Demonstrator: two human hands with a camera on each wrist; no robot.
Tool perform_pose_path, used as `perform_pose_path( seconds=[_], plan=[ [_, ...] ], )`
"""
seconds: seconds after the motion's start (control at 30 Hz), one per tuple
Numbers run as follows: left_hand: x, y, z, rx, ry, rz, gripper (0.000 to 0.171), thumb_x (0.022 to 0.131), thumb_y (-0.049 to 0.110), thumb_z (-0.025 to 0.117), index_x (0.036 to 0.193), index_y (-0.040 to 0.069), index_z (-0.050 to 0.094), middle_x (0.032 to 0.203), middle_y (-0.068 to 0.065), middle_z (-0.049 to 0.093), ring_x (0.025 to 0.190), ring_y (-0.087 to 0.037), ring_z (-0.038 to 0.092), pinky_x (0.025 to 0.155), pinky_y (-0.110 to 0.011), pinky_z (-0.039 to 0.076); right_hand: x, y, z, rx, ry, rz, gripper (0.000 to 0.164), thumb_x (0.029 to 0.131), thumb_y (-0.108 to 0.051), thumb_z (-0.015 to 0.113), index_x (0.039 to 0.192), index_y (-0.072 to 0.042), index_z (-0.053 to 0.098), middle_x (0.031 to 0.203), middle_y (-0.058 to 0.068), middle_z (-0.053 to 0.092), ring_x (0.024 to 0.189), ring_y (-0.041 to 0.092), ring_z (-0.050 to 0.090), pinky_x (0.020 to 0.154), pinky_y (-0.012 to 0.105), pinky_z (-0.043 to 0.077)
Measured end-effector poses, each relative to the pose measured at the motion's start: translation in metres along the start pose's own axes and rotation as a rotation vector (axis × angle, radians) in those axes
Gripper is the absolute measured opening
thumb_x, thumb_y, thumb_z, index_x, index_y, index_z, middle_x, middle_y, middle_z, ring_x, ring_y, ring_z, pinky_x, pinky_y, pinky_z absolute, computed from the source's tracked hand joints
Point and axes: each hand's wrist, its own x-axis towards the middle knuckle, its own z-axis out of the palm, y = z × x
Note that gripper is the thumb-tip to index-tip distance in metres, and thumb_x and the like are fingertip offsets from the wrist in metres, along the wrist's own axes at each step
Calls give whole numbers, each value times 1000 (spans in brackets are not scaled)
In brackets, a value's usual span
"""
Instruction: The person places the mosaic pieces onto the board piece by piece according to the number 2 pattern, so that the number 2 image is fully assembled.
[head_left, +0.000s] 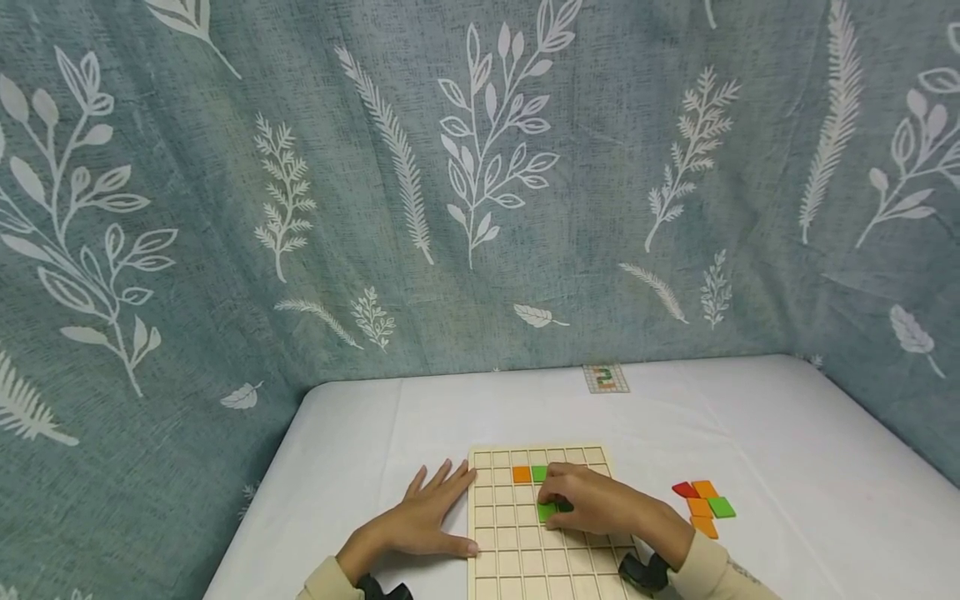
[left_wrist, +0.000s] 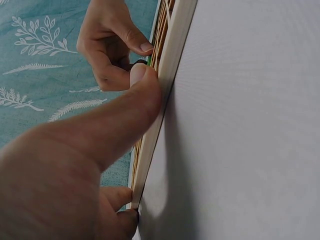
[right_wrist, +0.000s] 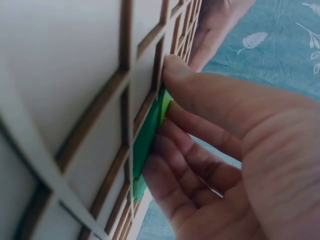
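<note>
A pale wooden grid board (head_left: 507, 538) lies on the table. In its upper part an orange tile (head_left: 521, 474) sits beside a green tile (head_left: 539, 473). Lower down, my right hand (head_left: 600, 502) pinches a green square tile (head_left: 547, 512) between thumb and fingers, at a cell of the grid. Seen from the right wrist, the light green tile (right_wrist: 165, 109) is tilted and partly covered by the fingers, beside a darker green piece (right_wrist: 145, 142) in the grid. My left hand (head_left: 422, 521) rests along the board's left edge, fingers spread and thumb touching the frame.
Right of the board lie loose tiles: a red piece (head_left: 684, 490), a green one (head_left: 722, 507) and several orange ones (head_left: 700, 508). A small card with a gridded pattern (head_left: 606, 378) lies at the table's back edge. A leaf-patterned curtain (head_left: 480, 317) hangs behind the white table (head_left: 360, 433).
</note>
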Motion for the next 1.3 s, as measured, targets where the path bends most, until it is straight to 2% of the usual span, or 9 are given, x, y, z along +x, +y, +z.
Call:
perform_pose_path(
  seconds=[0.27, 0.6, 0.97, 1.1, 1.2, 1.3],
  plan=[
    [-1, 1, 0, 1, 4, -2, 109, 80, 66, 71, 160, 12, 21, 168, -9, 13, 156, -36, 6, 121, -65, -4, -1, -5, 1, -115, 19, -6, 21, 88, -27, 78, 106, -17, 74, 105, -9, 61, 96, 3, 52, 81, 23, 54],
    [-3, 0, 0, -10, -8, 1, 110, 80, 66, 71, 161, 12, 19, 168, -10, 12, 156, -37, 4, 121, -65, -5, -2, -5, 3, -88, 6, -15, 18, 90, -26, 76, 106, -19, 74, 105, -10, 60, 96, 3, 50, 82, 24, 53],
    [0, -2, 0, -17, 2, 6, 109, 80, 66, 70, 161, 13, 20, 168, -9, 13, 157, -36, 5, 121, -65, -5, -2, -10, -2, -125, 23, -29, 22, 90, -29, 76, 107, -16, 73, 105, -7, 61, 96, 4, 50, 78, 22, 53],
    [0, -2, 0, -18, 0, 11, 109, 81, 66, 70, 161, 12, 19, 168, -10, 12, 156, -37, 4, 121, -65, -5, -8, -9, -5, -124, 79, -103, 21, 96, -30, 69, 110, -15, 72, 108, -5, 61, 95, 7, 55, 77, 21, 53],
    [-1, 0, -1, -17, -2, 13, 109, 81, 65, 70, 161, 12, 18, 168, -11, 12, 156, -38, 4, 121, -65, -5, -15, -7, -13, -111, 170, -180, 16, 98, -24, 66, 109, -14, 71, 105, -3, 62, 92, 11, 59, 75, 23, 54],
    [-1, 0, -2, -13, -3, 13, 108, 82, 65, 70, 161, 12, 18, 168, -11, 12, 156, -38, 4, 121, -65, -5, -26, -4, -25, -88, 233, -211, 12, 98, -19, 66, 108, -15, 71, 103, -3, 64, 90, 10, 61, 74, 24, 55]
  ],
)
